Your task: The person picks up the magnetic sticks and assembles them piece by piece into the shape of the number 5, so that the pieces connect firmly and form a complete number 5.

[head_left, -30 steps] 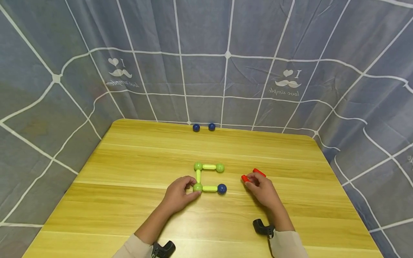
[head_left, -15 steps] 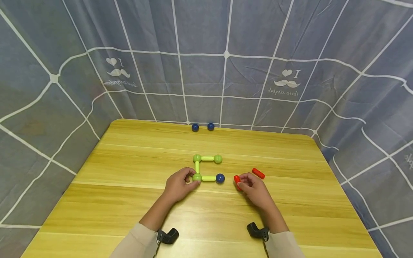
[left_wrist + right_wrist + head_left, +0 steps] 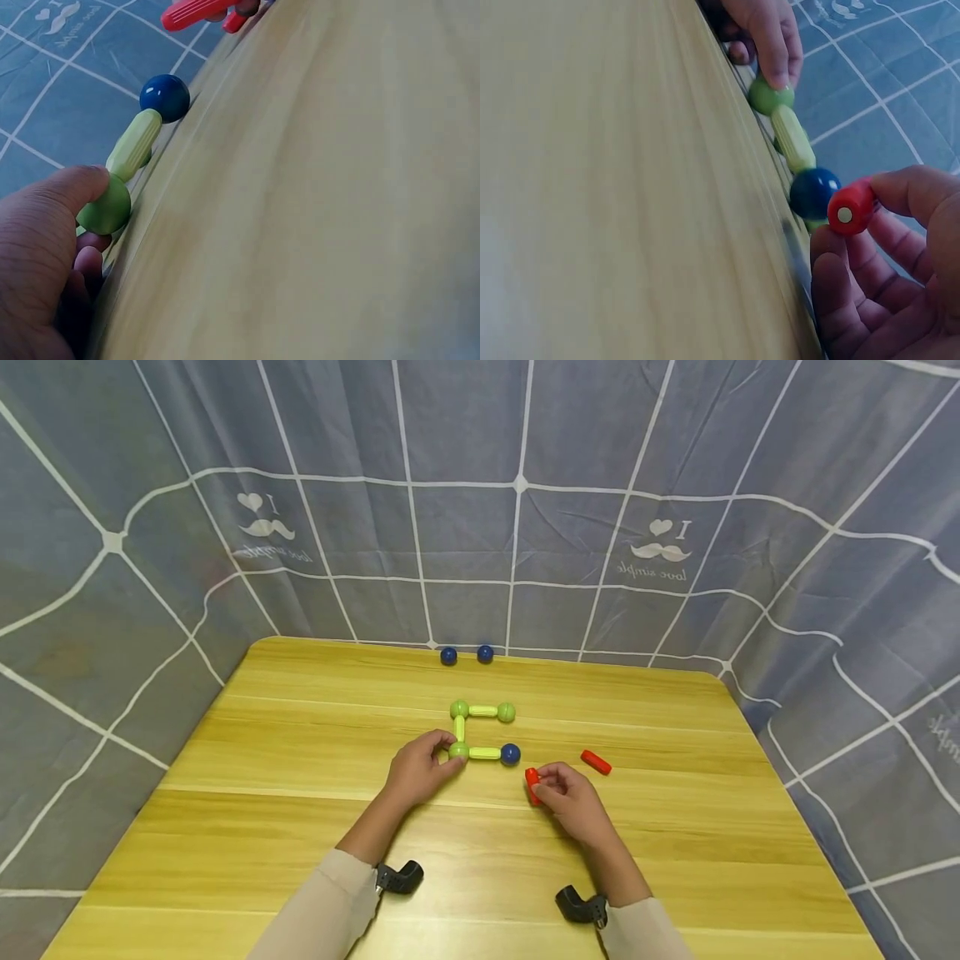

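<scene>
My left hand (image 3: pixel 417 770) pinches a green ball (image 3: pixel 459 752) between thumb and fingers. That ball is a corner of a C-shaped chain of balls and lime-green rods on the table. From it a rod (image 3: pixel 484 753) runs right to a dark blue ball (image 3: pixel 510 754), and another leads up to a second green ball (image 3: pixel 459 709). The upper arm ends in a third green ball (image 3: pixel 506 712). In my right hand (image 3: pixel 576 802) a short red rod (image 3: pixel 532 783) is pinched, just right of the blue ball and apart from it. The right wrist view shows its end with a pale round disc (image 3: pixel 844 215).
Another red rod (image 3: pixel 596 762) lies on the wooden table (image 3: pixel 315 718), right of the right hand. Two dark blue balls (image 3: pixel 448 656) sit at the far table edge. Behind hangs a grey-blue curtain (image 3: pixel 465 543) with white lines.
The right hand has picked the red rod away from the other one and carried it left, turning it more upright. The left hand and the chain have slid farther from me.
</scene>
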A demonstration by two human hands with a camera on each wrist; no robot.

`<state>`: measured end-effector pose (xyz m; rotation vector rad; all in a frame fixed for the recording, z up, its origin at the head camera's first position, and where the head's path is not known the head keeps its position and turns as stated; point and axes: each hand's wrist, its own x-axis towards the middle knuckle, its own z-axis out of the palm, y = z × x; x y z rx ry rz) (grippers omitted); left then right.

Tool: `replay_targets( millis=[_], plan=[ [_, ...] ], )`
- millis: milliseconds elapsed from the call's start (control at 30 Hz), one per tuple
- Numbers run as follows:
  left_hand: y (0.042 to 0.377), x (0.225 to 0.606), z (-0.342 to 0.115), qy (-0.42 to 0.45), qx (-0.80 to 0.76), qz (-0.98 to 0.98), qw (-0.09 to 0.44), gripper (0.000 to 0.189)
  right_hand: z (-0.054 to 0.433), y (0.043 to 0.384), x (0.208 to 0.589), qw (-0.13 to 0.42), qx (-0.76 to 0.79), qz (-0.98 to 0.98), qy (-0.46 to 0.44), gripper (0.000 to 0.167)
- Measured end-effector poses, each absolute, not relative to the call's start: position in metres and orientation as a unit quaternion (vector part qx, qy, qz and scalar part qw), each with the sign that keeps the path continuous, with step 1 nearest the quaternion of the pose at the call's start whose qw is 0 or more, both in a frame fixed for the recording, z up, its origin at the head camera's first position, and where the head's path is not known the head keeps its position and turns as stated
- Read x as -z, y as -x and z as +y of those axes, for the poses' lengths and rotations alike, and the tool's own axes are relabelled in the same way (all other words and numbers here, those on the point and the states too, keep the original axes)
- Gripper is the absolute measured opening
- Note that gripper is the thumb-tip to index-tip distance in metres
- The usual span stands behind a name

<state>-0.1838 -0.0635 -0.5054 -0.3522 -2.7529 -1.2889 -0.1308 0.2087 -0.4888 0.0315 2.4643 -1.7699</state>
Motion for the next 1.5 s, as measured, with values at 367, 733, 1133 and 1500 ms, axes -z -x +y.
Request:
replay_targets(
  millis=[367, 733, 1133, 1500],
  plan=[
    [0.195, 0.508, -0.058, 0.111, 0.422, -0.899, 0.041, 0.03, 0.186, 0.141, 0.49, 0.055, 0.608, 0.79, -0.045, 0.017],
    [0.194, 0.508, -0.057, 0.108, 0.419, -0.9, 0.045, 0.031, 0.176, 0.145, 0.484, 0.074, 0.609, 0.786, -0.08, 0.02],
    [0.195, 0.509, -0.057, 0.108, 0.416, -0.902, 0.045, 0.031, 0.174, 0.149, 0.483, 0.081, 0.608, 0.784, -0.09, 0.02],
    [0.197, 0.51, -0.057, 0.11, 0.418, -0.901, 0.044, 0.03, 0.173, 0.15, 0.484, 0.077, 0.618, 0.777, -0.091, 0.02]
  ],
)
